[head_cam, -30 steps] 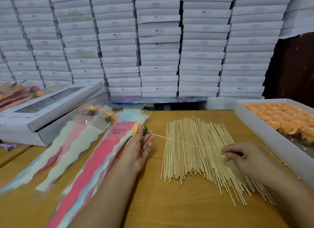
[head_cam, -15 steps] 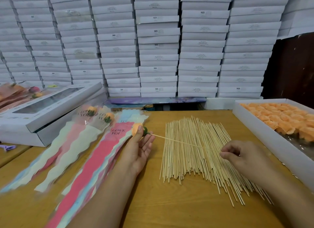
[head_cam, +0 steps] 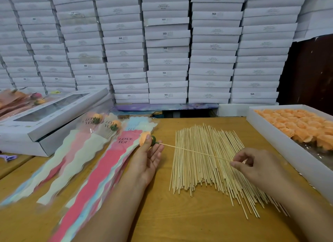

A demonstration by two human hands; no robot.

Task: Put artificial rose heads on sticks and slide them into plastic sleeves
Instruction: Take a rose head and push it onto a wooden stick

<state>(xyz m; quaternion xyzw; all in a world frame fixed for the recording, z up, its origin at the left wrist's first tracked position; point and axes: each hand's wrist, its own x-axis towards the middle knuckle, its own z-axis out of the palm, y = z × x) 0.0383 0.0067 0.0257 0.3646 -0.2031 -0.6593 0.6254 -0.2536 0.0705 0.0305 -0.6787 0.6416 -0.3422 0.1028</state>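
So far we've got two finished roses (head_cam: 106,122) already in their "LOVE YOU" sleeves at far left, lying on the wooden table (head_cam: 180,223). Next to them sits the stack of empty plastic sleeves (head_cam: 100,169), still thick. Our left hand (head_cam: 146,158) pinches an orange rose head (head_cam: 145,137) over that stack, while our right hand (head_cam: 255,167) pinches the far end of its stick (head_cam: 194,150). It looks mounted, sleeving comes next. Loads left: the skewer pile (head_cam: 212,162) and a full tray of rose heads (head_cam: 299,124) on the right.
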